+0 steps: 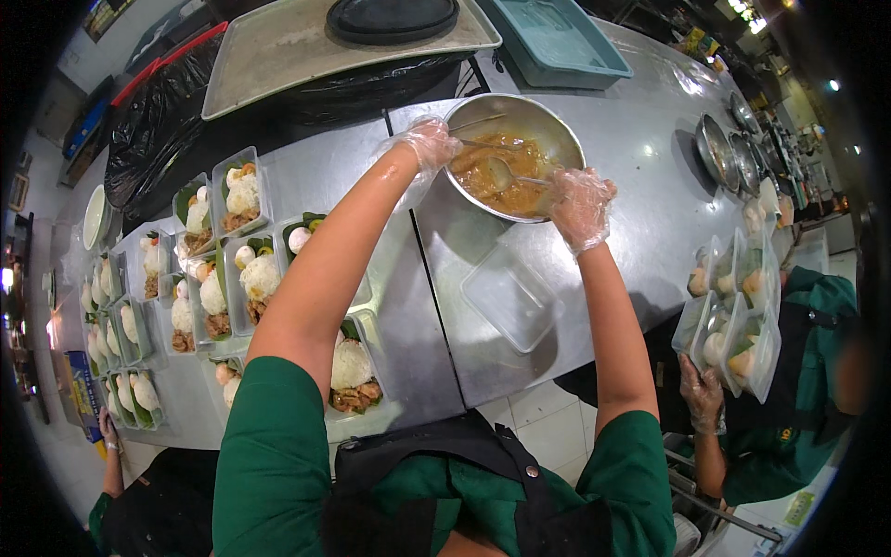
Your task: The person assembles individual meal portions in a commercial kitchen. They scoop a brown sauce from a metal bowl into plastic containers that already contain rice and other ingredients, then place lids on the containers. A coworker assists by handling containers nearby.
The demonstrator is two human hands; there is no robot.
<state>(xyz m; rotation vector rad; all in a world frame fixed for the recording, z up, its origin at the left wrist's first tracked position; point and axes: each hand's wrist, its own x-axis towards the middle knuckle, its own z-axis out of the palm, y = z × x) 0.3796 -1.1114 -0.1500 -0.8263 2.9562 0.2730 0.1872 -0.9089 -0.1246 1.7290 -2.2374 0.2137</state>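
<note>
Because the steel bowl [516, 154] holds a loose orange-brown curry, we see it gripped on both sides. The left hand [431, 144], in a thin clear glove, is closed on the near-left rim to steady it, while the gloved right hand [579, 203] is clamped on the handle of a spoon [506, 171] whose bowl lies in the sauce. The bowl sits on the table [640, 186] toward its far edge, at arm's length ahead of us.

Just nearer than the bowl, an empty clear plastic container [510, 297] lies open on the table, close under the right forearm, where a spoonful could reach it easily. To the left, rows of filled meal trays [243, 278] with rice, egg and brown meat stand side by side, packed close to save room. At the right edge another person's gloved hand [701, 395] props up a stack of lidded boxes [738, 320]. Beyond the bowl lie a teal tub [557, 42] and a large grey tray [278, 46].
</note>
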